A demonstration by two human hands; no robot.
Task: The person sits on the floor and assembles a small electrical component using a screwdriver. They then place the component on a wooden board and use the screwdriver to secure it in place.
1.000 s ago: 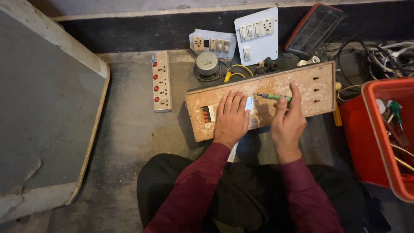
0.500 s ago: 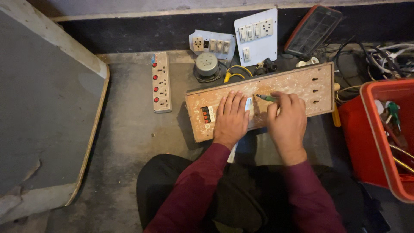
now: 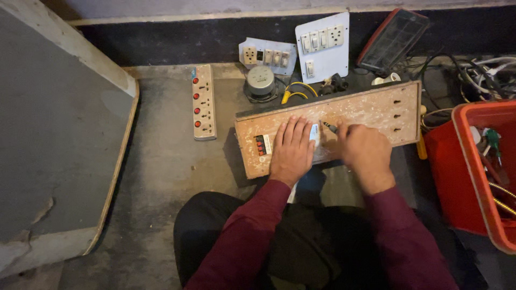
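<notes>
A person in maroon sleeves sits on a grey concrete floor (image 3: 161,161) over a long, worn wooden switchboard panel (image 3: 371,110), seen from the head camera. The left hand (image 3: 292,150) lies flat and open on the panel, palm down, fingers spread, its fingertips beside a small white fitting (image 3: 314,135) set in the wood; a cluster of red switches (image 3: 260,145) sits just left of that hand. The right hand (image 3: 364,153) is curled around a thin green-handled screwdriver (image 3: 329,127), whose tip pokes out past the knuckles and meets the panel between the two hands. Beyond the left hand stand a round grey metal bell-like unit (image 3: 260,81) and a beige power strip with red switches (image 3: 203,102). Farther off lean two white switch plates (image 3: 321,45). To the right of the right hand sits a red plastic crate (image 3: 484,172) holding tools and wires.
</notes>
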